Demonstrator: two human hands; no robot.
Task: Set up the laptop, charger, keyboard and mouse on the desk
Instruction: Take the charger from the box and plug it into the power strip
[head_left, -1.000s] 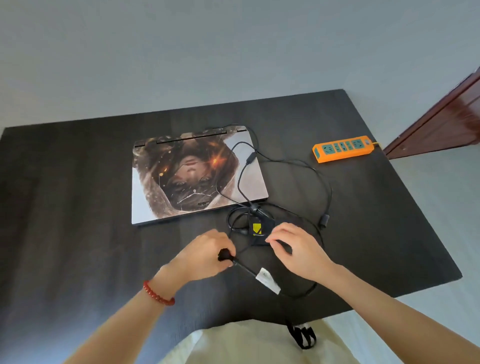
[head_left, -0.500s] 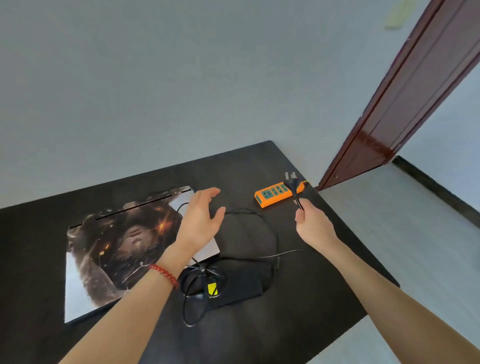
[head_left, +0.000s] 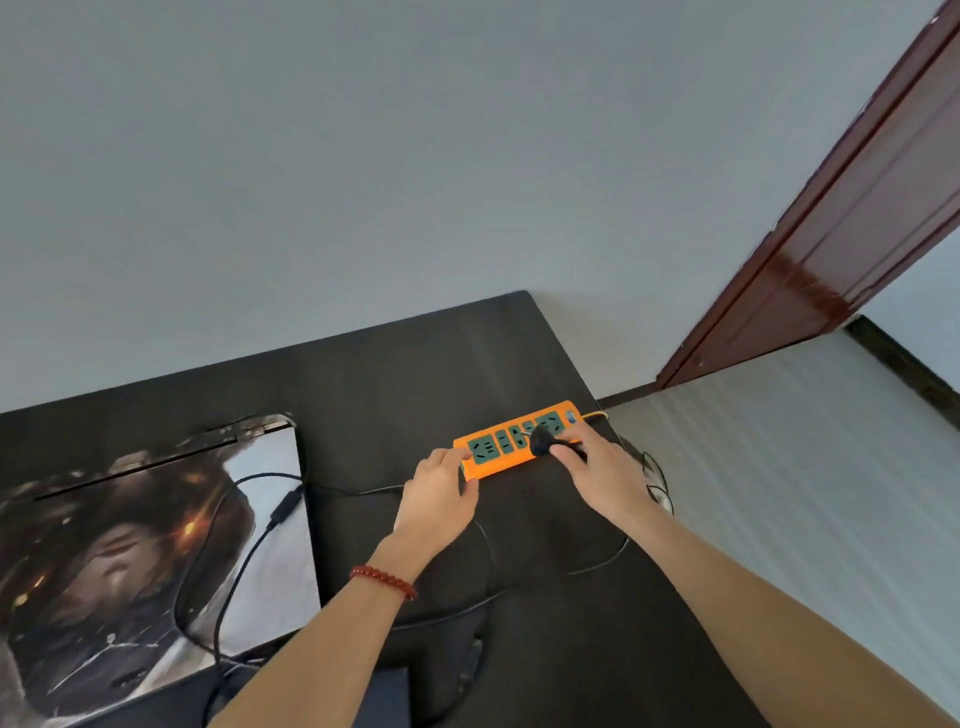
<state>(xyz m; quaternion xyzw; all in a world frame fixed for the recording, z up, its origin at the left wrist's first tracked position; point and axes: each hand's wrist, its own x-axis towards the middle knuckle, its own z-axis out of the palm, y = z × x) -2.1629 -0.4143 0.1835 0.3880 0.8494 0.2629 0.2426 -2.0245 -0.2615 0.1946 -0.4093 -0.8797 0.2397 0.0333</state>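
The closed laptop (head_left: 150, 551) with a picture on its lid lies on the left of the black desk (head_left: 395, 379), a thin black cable (head_left: 244, 551) across it. The left hand (head_left: 439, 501) holds one end of the orange power strip (head_left: 511, 444) with its fingers bent over it. The right hand (head_left: 605, 475) pinches the black plug (head_left: 540, 441) over the strip. Behind is a grey wall (head_left: 363, 156) and a brown door (head_left: 852, 223).

We see soft, even daylight, no hard shadows. The laptop lid (head_left: 150, 561) smears with motion blur, the dark desk (head_left: 395, 384) swallows detail, and the door frame (head_left: 852, 208) bows with wide-angle distortion.
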